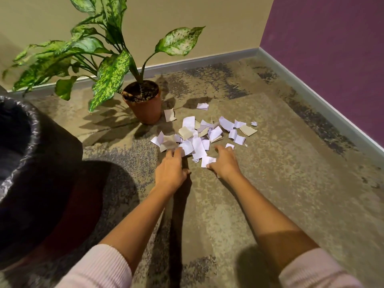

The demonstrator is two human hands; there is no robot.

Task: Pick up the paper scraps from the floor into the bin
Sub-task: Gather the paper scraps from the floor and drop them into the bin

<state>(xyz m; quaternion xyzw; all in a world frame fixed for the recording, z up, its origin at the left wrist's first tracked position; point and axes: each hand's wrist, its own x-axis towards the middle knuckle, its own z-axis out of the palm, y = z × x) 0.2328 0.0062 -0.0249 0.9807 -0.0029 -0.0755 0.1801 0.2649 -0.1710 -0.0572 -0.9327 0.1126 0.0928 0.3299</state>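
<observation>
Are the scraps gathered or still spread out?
Spread: paper scraps lie loose on the carpet, some beside the plant pot.

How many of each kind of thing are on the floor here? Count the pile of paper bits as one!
Plant in a pot: 1
Bin with a dark liner: 1
Pile of paper scraps: 1
Hands reaching into the pile: 2, the left hand and the right hand
Total: 5

Pale pink ribbed sleeves (99,267) (pushed up past forearms), bare hands w/o rings.
</observation>
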